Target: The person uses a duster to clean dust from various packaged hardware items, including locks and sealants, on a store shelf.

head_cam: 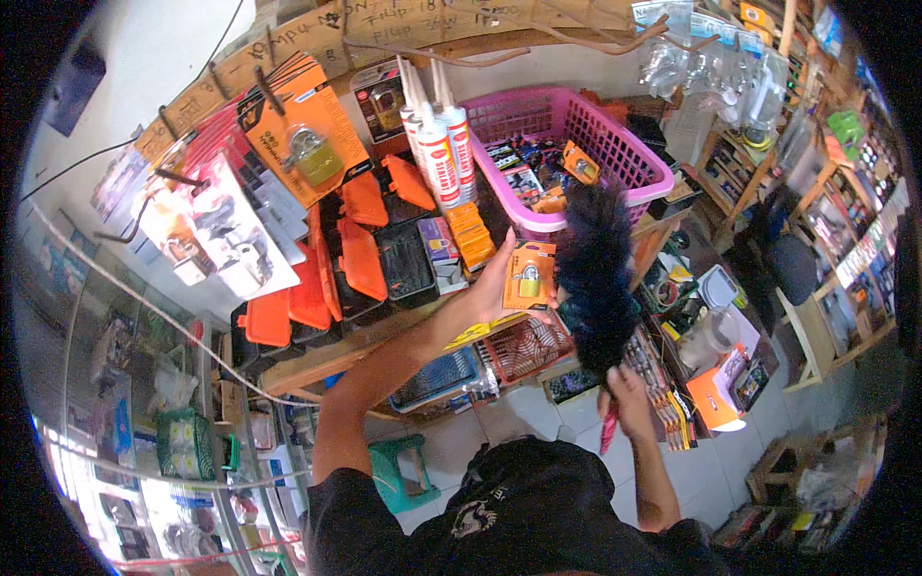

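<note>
My left hand (495, 291) holds a small padlock on an orange blister card (529, 275), its front turned up. In my right hand (628, 399) is the pink handle (609, 432) of a dark feather duster (596, 281). The duster's fluffy head stands upright just right of the card and covers part of a pink plastic basket (497, 173). More carded padlocks (580, 163) and dark packets lie in that basket. Left of it stand several white sealant cartridges (436, 155), with a stack of small orange boxes (470, 236) in front of them.
Black bins with orange lids (362, 259) line the wooden shelf (317, 367) on the left. Carded padlocks (306, 137) hang from hooks above. A low table (756, 360) with a clear plastic jar (709, 337) is at right; a green stool (405, 471) stands below.
</note>
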`<control>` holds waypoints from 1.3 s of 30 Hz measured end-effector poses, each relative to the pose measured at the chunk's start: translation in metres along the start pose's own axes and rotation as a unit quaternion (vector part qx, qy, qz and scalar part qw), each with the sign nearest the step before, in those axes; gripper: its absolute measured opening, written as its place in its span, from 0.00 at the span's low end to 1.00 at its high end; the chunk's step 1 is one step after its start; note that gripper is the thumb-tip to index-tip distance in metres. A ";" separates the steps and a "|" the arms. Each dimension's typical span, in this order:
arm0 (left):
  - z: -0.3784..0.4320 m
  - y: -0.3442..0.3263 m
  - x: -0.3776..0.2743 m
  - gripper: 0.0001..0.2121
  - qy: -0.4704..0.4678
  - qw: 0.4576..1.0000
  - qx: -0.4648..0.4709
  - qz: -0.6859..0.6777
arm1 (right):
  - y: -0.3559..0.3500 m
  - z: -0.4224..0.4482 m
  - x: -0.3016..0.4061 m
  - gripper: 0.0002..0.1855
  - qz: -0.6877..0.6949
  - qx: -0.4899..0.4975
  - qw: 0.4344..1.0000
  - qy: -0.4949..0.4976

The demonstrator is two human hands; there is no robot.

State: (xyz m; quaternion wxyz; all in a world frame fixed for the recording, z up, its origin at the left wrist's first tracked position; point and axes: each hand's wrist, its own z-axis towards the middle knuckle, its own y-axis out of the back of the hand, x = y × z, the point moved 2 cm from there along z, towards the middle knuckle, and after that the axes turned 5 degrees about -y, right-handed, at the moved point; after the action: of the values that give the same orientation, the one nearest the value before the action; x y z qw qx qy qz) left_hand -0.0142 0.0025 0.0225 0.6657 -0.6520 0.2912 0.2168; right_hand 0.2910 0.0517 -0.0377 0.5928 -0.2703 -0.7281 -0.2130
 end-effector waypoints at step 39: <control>0.012 -0.011 0.010 0.36 0.014 0.970 0.228 -0.078 | -0.087 -0.049 -0.070 0.11 0.109 -0.139 0.980 -0.094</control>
State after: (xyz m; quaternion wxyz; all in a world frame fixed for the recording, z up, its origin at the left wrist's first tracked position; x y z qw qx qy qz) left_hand 0.0021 0.0126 0.0238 0.8075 -0.5064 0.2909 0.0830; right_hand 0.2823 -0.0556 -0.0955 0.4977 -0.4471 -0.7100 -0.2197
